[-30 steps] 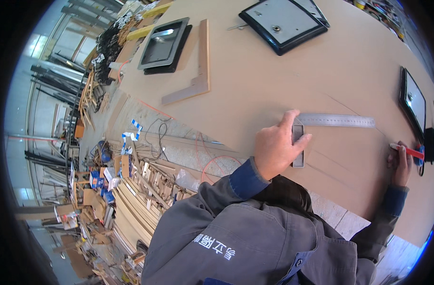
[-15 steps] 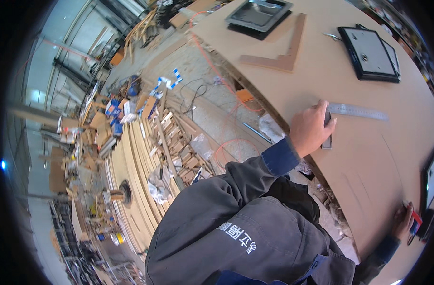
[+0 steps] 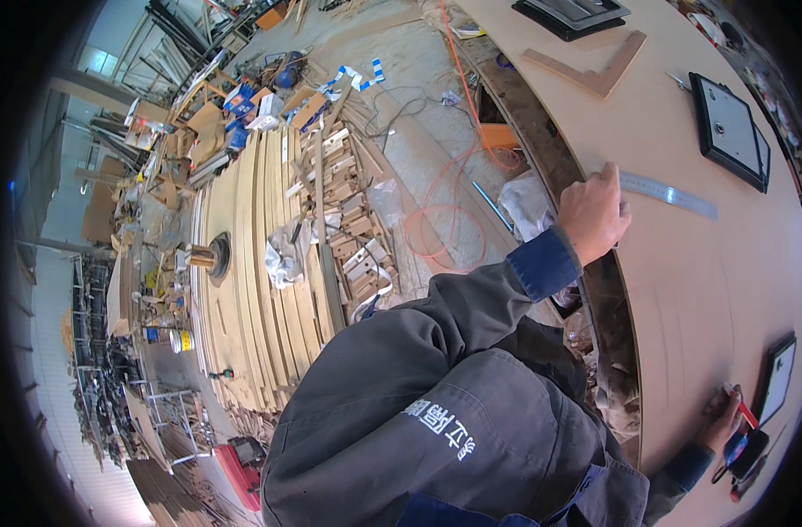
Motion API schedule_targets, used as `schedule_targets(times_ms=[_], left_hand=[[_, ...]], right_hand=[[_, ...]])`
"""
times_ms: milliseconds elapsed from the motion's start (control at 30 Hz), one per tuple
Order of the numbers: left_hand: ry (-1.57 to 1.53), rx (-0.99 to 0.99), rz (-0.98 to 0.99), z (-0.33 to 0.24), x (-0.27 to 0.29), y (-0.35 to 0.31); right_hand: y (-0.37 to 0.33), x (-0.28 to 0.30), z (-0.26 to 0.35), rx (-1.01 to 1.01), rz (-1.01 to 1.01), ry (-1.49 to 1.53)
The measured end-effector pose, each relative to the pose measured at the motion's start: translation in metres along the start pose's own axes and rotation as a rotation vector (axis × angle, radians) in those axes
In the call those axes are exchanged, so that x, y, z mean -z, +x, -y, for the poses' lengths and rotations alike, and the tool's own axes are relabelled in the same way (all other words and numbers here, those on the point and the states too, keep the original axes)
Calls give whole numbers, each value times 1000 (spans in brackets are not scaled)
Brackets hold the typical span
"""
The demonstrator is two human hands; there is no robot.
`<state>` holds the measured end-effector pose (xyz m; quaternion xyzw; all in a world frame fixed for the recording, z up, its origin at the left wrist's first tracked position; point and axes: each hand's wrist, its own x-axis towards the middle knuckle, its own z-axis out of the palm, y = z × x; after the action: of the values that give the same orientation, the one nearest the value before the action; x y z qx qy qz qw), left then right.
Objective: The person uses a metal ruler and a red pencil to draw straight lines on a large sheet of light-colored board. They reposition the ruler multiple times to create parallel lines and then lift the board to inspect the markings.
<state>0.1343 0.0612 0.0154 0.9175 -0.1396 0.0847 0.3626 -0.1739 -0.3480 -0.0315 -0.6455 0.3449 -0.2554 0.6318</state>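
Tan board (image 3: 682, 281): one ruler (image 3: 669, 194), two hands (image 3: 592, 213) (image 3: 722, 422)

A broad tan board (image 3: 695, 281) fills the right side of the frame, faint dark lines marking its surface. On it lie a grey-and-black frame (image 3: 583, 12) at the top edge, an L-shaped wooden piece (image 3: 604, 85) below that, a black-rimmed panel (image 3: 729, 132) at upper right, a metal ruler (image 3: 669, 194) at right of centre, and another black-rimmed panel (image 3: 776, 379) at lower right; on the grey floor (image 3: 401, 66), at centre, an orange hose (image 3: 408, 233) lies coiled
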Motion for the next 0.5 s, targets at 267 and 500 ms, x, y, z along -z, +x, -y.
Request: schedule_targets(times_ms=[267,500], left_hand=[[-366,32,-234,30,2,-60],[-1115,331,85,58,16,-114]], right_hand=[[-18,-31,25,38,78,-115],[-33,-56,45,44,-22,-77]])
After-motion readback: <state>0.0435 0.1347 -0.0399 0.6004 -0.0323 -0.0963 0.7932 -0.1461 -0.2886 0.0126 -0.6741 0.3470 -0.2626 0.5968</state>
